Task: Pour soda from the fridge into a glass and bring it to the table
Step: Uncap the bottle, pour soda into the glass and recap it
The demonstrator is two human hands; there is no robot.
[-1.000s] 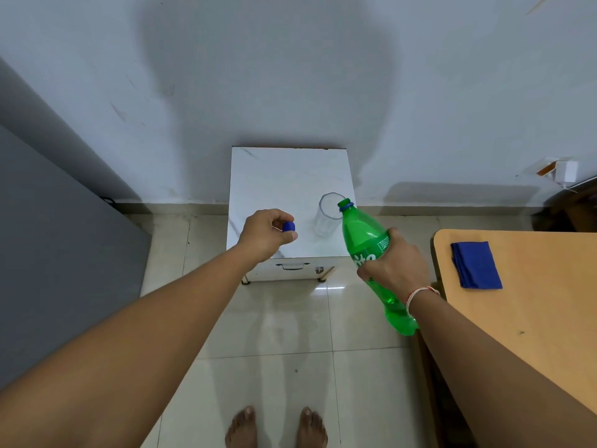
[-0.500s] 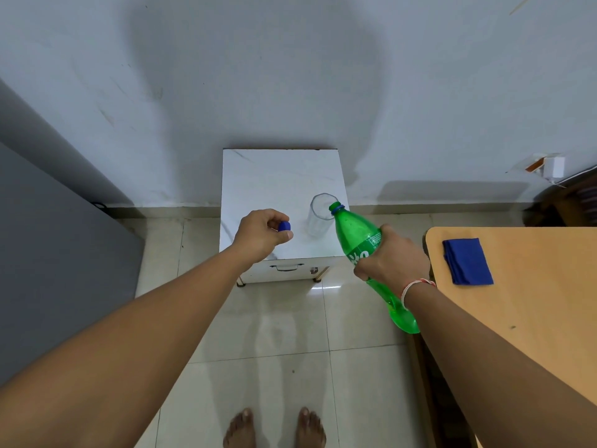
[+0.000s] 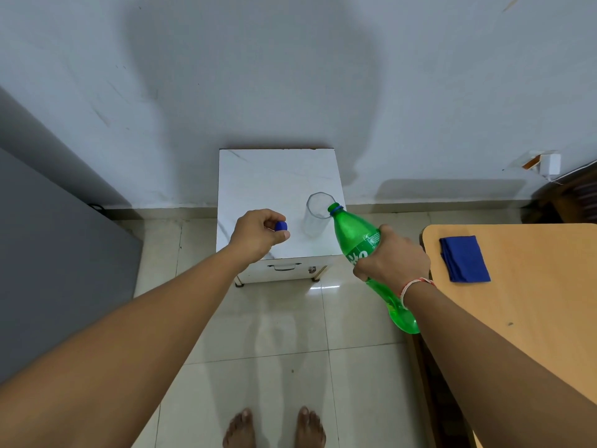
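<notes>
Wooden table [image 3: 533, 318] with a folded blue cloth [image 3: 465, 258] lies right of the white cabinet [image 3: 258, 182], where the right hand [image 3: 392, 261] grips the tilted green soda bottle [image 3: 358, 240], mouth at the empty glass [image 3: 318, 213] rim, and the left hand [image 3: 258, 236] pinches the blue cap [image 3: 281, 226].
</notes>
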